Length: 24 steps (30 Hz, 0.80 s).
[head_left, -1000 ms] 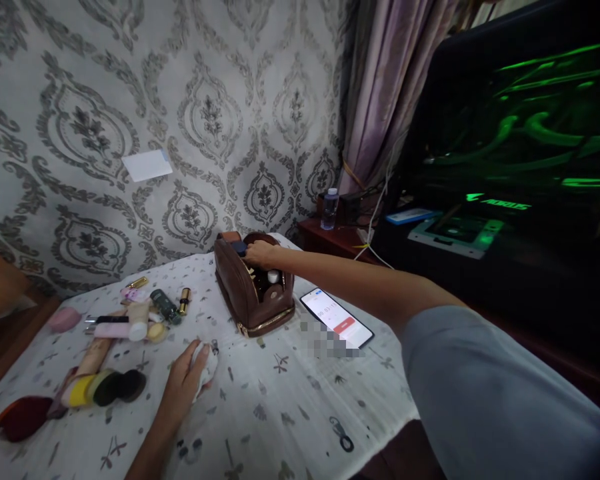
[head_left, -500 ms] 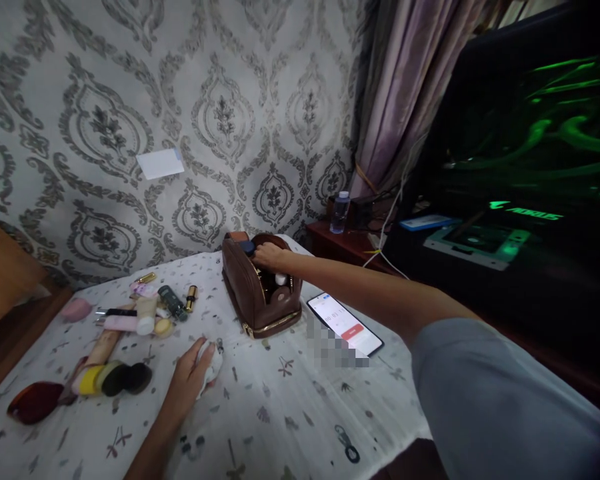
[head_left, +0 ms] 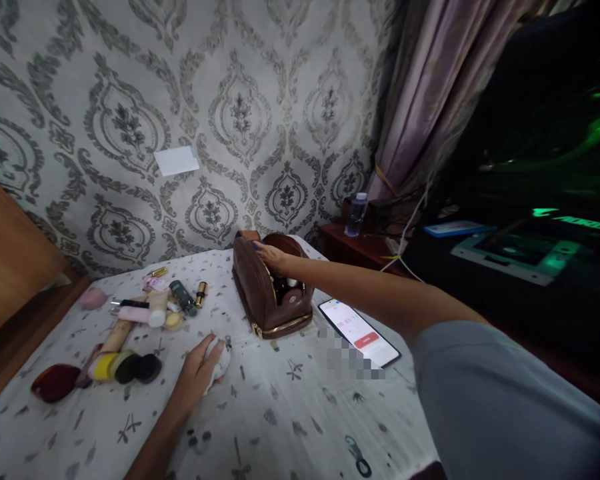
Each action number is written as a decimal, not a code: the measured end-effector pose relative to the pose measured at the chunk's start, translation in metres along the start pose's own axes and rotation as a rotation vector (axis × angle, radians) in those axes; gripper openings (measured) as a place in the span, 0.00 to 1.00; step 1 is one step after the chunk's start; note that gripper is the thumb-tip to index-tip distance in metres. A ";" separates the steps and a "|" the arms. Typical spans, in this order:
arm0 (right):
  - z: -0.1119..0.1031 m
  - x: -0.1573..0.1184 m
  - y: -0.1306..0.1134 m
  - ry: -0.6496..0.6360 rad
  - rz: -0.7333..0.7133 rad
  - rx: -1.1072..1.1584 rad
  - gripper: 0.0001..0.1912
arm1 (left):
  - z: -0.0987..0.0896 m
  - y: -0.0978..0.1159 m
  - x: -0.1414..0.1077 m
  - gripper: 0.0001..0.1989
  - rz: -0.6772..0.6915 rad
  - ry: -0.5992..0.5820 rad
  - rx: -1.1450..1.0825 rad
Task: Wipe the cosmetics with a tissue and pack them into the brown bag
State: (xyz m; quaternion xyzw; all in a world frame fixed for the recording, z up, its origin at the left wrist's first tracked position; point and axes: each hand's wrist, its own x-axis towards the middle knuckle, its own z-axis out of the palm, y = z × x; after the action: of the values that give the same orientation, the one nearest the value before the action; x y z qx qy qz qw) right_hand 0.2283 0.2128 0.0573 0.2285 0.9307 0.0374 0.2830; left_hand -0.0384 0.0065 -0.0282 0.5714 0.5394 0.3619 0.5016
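Note:
A brown leather toiletry bag (head_left: 253,283) with gold zips stands open on the patterned white cloth (head_left: 290,413). Inside its mouth, at the left rim, my right hand (head_left: 273,259) has its fingers on a small dark blue item (head_left: 258,245), mostly hidden by them. Other contents lie in shadow. My left hand (head_left: 197,367) rests on the cloth in front of the bag, its fingers closed around a crumpled white tissue (head_left: 221,360).
Cosmetics lie at left: a cream tube (head_left: 158,307), green bottle (head_left: 183,297), gold lipstick (head_left: 201,293), pink sponge (head_left: 94,298), yellow-and-black jars (head_left: 125,367) and sunglasses (head_left: 55,382). A phone (head_left: 363,333) lies right of the bag. A water bottle (head_left: 356,215) stands behind.
My right hand has shifted left inside the bag, onto the dark blue item. The left hand stays put with the tissue. The whole view has swung slightly left.

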 end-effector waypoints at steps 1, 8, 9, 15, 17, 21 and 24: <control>0.003 0.000 -0.001 0.031 0.040 -0.026 0.38 | 0.000 -0.001 0.000 0.32 -0.002 0.011 -0.005; 0.015 -0.002 -0.010 0.218 0.264 -0.164 0.40 | -0.002 -0.008 0.002 0.27 0.034 -0.026 -0.015; 0.015 -0.002 -0.010 0.229 0.272 -0.186 0.40 | -0.002 -0.008 0.002 0.26 0.041 -0.026 -0.013; 0.017 -0.008 -0.008 0.334 0.290 -0.322 0.33 | -0.002 -0.007 0.003 0.25 0.046 -0.004 0.009; 0.019 -0.009 -0.005 0.355 0.262 -0.333 0.30 | -0.002 -0.005 0.003 0.23 0.082 -0.004 0.021; 0.022 -0.009 0.000 0.381 0.234 -0.329 0.28 | -0.004 -0.004 0.003 0.22 0.147 -0.024 0.035; 0.022 -0.011 0.002 0.393 0.228 -0.304 0.26 | -0.005 -0.007 0.002 0.22 0.169 -0.051 0.023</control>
State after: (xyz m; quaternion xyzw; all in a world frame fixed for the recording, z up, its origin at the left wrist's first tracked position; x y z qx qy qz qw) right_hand 0.2490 0.2082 0.0445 0.2750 0.9198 0.2519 0.1222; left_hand -0.0444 0.0092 -0.0340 0.6295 0.4805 0.3823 0.4761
